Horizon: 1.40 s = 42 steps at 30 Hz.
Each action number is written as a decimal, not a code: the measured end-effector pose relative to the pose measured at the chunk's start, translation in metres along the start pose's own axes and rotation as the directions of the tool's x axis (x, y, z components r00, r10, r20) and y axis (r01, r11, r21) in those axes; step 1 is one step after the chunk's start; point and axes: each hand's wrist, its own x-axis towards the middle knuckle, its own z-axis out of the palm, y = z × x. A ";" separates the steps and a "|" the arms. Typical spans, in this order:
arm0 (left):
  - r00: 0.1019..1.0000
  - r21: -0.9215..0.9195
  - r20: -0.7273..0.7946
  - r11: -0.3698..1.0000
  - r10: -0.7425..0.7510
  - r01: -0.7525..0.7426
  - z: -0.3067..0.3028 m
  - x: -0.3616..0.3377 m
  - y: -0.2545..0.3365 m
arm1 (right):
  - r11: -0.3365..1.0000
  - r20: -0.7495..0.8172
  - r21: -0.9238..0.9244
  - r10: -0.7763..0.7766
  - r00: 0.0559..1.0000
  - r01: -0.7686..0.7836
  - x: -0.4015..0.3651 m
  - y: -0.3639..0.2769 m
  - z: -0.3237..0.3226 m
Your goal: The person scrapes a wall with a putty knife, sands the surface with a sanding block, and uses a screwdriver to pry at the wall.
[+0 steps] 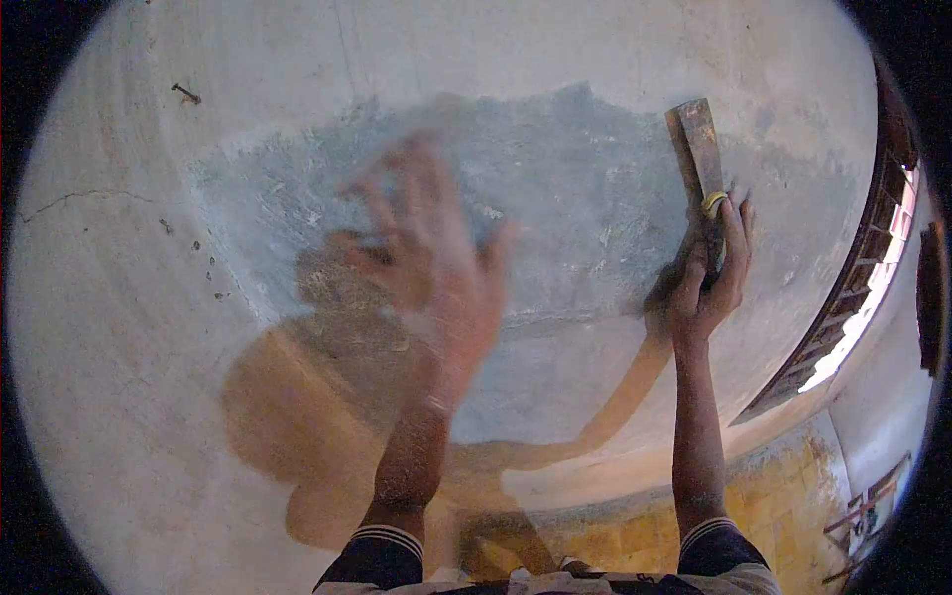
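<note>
My right hand (pixel 716 268) is closed around the handle of a scraper (pixel 702 144) with a long, worn, rusty blade and a yellow band where blade meets handle. Its blade points upward, close against the wall (pixel 555 397). My left hand (pixel 441 238) is smeared by motion but shows spread fingers and thumb, with nothing in it. It is raised before a large bluish-grey patch (pixel 575 198) on the wall, where the paint looks scraped and rough.
A nail (pixel 185 94) sticks out at the upper left, above a thin crack (pixel 89 195) and small chips. To the right is a dark-edged opening (pixel 843 317) with bright light. Yellowish tiling (pixel 635 516) shows low down. My shadow (pixel 297 397) falls across the wall.
</note>
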 end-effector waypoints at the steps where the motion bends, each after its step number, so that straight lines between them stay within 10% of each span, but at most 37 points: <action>1: 0.981 0.093 0.170 0.990 0.090 -0.107 -0.006 -0.015 0.022 | 1.000 -0.003 0.011 -0.007 1.000 0.007 0.000 0.001 0.000; 5: 0.824 -0.152 0.436 0.932 0.363 -0.329 -0.008 -0.076 0.047 | 1.000 0.006 0.013 0.026 1.000 -0.026 -0.002 0.003 0.000; 13: 0.984 0.192 0.046 0.969 -0.170 0.159 -0.018 -0.047 -0.034 | 1.000 -0.002 0.019 0.009 1.000 -0.009 -0.002 0.003 0.001; 15: 0.958 -0.087 0.254 0.983 -0.133 0.159 -0.009 -0.093 -0.008 | 1.000 -0.007 0.026 0.015 1.000 -0.014 -0.002 0.003 0.001; 18: 0.843 0.137 0.523 0.989 -0.123 0.059 -0.019 -0.138 0.011 | 1.000 -0.013 0.023 0.015 1.000 -0.015 -0.003 0.004 0.002; 21: 0.937 -0.262 0.302 0.930 -0.176 0.259 -0.019 -0.121 -0.025 | 1.000 -0.009 0.019 -0.005 1.000 0.005 -0.003 0.005 0.002; 24: 0.900 -0.095 0.279 0.923 -0.336 0.374 -0.012 -0.112 -0.026 | 1.000 -0.012 0.024 0.004 1.000 -0.004 -0.002 0.003 0.003; 30: 0.783 -0.112 0.606 0.959 -0.141 0.259 -0.040 -0.146 0.023 | 0.998 -0.020 0.055 0.011 1.000 -0.010 -0.003 0.002 0.004; 34: 0.900 -0.454 0.298 0.782 -0.318 0.426 -0.040 -0.122 -0.028 | 0.997 -0.028 0.074 0.021 0.999 -0.019 -0.004 0.004 0.004; 36: 0.892 -0.133 0.258 0.901 -0.372 0.414 -0.047 -0.107 -0.044 | 0.998 -0.030 0.058 0.033 0.999 -0.032 -0.004 0.005 0.005; 39: 0.866 -0.525 0.408 0.702 -0.289 0.482 -0.034 -0.152 -0.015 | 0.999 -0.009 0.029 0.025 1.000 -0.025 -0.002 0.000 0.002; 42: 0.774 -0.136 0.601 0.928 -0.200 0.346 -0.054 -0.153 0.012 | 0.999 0.031 0.033 -0.012 0.999 0.011 -0.003 0.000 -0.002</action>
